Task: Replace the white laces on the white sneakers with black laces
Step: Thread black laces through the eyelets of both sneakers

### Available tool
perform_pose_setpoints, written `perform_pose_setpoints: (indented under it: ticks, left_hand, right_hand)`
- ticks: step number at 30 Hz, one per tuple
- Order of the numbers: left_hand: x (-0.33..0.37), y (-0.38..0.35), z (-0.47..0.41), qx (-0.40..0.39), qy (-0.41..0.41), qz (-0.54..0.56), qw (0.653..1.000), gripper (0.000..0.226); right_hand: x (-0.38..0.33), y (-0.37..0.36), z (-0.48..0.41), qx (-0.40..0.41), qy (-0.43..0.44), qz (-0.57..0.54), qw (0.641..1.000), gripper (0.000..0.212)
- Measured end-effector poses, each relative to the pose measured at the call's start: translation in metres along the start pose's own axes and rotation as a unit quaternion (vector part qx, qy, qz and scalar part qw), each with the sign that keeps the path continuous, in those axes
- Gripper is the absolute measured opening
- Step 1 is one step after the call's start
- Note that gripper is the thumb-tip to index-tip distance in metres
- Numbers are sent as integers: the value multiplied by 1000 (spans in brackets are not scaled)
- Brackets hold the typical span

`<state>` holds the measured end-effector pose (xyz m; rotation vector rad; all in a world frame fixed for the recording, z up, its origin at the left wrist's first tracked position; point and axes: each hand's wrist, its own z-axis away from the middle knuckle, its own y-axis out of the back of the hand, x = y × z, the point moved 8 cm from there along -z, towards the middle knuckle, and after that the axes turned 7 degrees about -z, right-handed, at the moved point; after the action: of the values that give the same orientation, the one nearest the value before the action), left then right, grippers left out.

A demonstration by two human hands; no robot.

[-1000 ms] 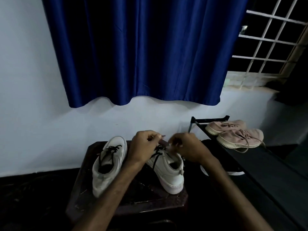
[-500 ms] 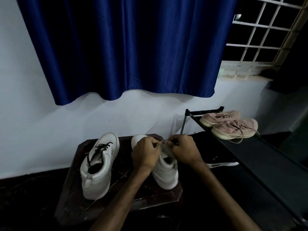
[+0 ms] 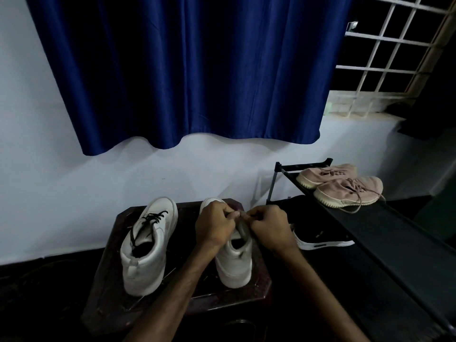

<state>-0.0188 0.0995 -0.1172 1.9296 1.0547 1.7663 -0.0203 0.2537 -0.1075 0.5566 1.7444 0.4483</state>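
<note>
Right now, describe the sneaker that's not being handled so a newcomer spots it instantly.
Find the blue curtain; below it stands a dark wooden stool with two white sneakers. The left sneaker, heel toward the camera, is the one. Its black laces show and nothing touches it, while the left hand and right hand pinch at the other sneaker.

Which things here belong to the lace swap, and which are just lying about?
Job: left sneaker with black lace; right sneaker, pinched at its top by left hand and right hand; stool under both.
Lying about: pink shoes, black shoe, rack, curtain.
</note>
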Motion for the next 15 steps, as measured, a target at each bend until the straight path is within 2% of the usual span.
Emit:
perform_pose_setpoints:
  ticks: [4,9,12,15]
  left_hand:
    - [-6,5,-11,-53,-65,11,996,9]
    - [-9,5,-17,-117,-118,27,986,15]
    - [-10,1,-17,-128,-100,27,986,17]
    - [-17,-4,-14,-104,-48,12,993,13]
  right_hand:
    - [3,-12,11,28,-35,-64,997,7]
    - [3,-23,17,41,-51,-117,991,9]
    - [7,-25,18,24,-49,-152,987,8]
    - [10,-24,17,18,-42,-173,984,7]
